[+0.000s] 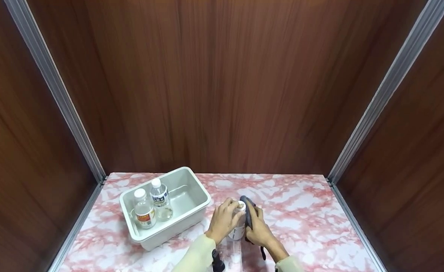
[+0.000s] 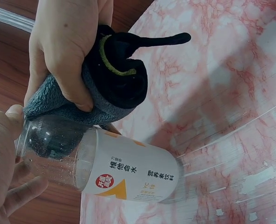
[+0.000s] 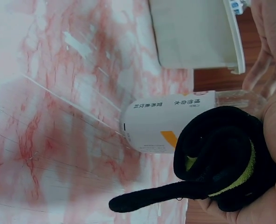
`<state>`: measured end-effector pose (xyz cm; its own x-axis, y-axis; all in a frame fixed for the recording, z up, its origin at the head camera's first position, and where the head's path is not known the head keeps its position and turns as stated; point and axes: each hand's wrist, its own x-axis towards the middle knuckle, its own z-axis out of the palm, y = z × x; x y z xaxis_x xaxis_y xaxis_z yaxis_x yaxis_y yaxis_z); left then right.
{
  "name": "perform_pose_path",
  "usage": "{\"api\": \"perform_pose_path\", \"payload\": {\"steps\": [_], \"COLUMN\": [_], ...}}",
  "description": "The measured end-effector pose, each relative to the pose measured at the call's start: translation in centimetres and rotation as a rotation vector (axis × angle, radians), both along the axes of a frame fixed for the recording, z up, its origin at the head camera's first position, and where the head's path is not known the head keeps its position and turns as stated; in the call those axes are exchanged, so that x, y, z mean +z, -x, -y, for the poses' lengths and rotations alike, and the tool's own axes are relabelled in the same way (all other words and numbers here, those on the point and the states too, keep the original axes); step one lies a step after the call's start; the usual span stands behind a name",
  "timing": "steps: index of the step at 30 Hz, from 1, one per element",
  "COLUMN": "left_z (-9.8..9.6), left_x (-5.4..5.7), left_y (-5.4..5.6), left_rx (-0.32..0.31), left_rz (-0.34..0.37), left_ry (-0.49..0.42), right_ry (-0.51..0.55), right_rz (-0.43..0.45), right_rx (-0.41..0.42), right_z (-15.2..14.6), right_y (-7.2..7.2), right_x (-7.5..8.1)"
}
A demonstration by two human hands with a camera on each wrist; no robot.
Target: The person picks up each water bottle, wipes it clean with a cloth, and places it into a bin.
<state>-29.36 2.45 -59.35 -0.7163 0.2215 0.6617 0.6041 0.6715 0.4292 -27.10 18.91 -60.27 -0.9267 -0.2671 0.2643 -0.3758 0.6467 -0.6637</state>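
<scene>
A clear plastic bottle [image 1: 237, 233] with a white cap and a white label [image 2: 133, 165] stands upright on the table. At its neck and cap, the curled fingers of my left hand [image 1: 223, 218] hold it. My right hand [image 1: 260, 229] grips a rolled dark grey cloth [image 1: 248, 217] and presses it against the bottle's upper side. In the left wrist view the grey fleecy side of the cloth touches the clear shoulder of the bottle. Black edging, a yellow-green strip and a loose strap show on the roll [image 3: 217, 154] in the right wrist view.
To the left, a light grey bin [image 1: 176, 223] holds two white-capped clear bottles, one with a red and yellow label [image 1: 145, 217], one with a blue label [image 1: 160, 198]. The table [image 1: 301, 211] has a red-and-white marbled top, with brown panels [image 1: 214, 94] around it.
</scene>
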Motion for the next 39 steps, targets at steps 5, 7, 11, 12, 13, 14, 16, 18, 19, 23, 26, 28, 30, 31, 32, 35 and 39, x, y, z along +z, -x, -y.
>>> {"api": "perform_pose_path", "payload": {"steps": [5, 7, 11, 12, 13, 14, 16, 18, 19, 23, 26, 28, 30, 31, 32, 35, 39], "left_z": [-0.1, -0.1, -0.1, -0.1, -0.1, -0.1, -0.1, -0.1, -0.1, -0.1, -0.2, -0.2, -0.2, -0.2, -0.2, -0.2, -0.2], "left_x": [-0.1, -0.1, -0.1, -0.1, -0.1, -0.2, -0.2, -0.2, -0.3, -0.3, -0.3, -0.3, -0.2, -0.2, -0.2, -0.2, -0.2], "left_y": [0.1, 0.1, 0.1, 0.0, 0.1, 0.1, 0.1, 0.1, 0.1, 0.1, 0.1, 0.1, 0.0, 0.0, 0.0, 0.0, 0.0], "left_rx": [0.006, 0.007, 0.010, 0.012, 0.012, 0.013, 0.015, 0.018, 0.020, 0.025, 0.023, 0.019, 0.015, 0.012, 0.011, 0.009, 0.008], "left_rz": [-0.014, -0.007, -0.004, -0.007, -0.010, -0.012, -0.015, -0.018, -0.018, -0.018, -0.015, -0.008, 0.002, 0.002, 0.004, 0.007, 0.007], "left_ry": [0.003, 0.003, 0.001, 0.003, 0.002, 0.003, 0.004, 0.006, 0.007, 0.008, 0.004, 0.000, -0.003, -0.005, -0.006, -0.007, -0.009], "right_ry": [0.004, 0.008, 0.017, 0.019, 0.022, 0.021, 0.017, 0.011, 0.010, 0.012, 0.023, 0.031, 0.041, 0.044, 0.046, 0.046, 0.045], "right_rz": [-0.016, -0.003, 0.013, 0.011, 0.007, 0.004, -0.004, -0.009, -0.012, -0.021, -0.021, -0.014, -0.004, 0.004, 0.012, 0.035, 0.072], "right_rx": [-0.005, -0.012, -0.015, -0.016, -0.016, -0.020, -0.023, -0.024, -0.024, -0.021, -0.018, -0.013, -0.007, -0.005, -0.004, -0.005, -0.009], "right_z": [0.0, 0.0, 0.0, 0.0, 0.0, 0.0, 0.0, 0.0, 0.0, 0.0, 0.0, -0.1, -0.1, -0.1, -0.1, -0.1, -0.1], "right_y": [0.0, -0.1, -0.1, -0.1, -0.1, -0.1, -0.1, -0.1, -0.1, -0.1, -0.1, -0.2, -0.3, -0.3, -0.3, -0.4, -0.6], "right_x": [-0.3, -0.4, -0.6, -0.7, -0.7, -0.7, -0.8, -0.9, -0.9, -1.0, -1.1, -1.2, -1.3, -1.4, -1.4, -1.5, -1.7]}}
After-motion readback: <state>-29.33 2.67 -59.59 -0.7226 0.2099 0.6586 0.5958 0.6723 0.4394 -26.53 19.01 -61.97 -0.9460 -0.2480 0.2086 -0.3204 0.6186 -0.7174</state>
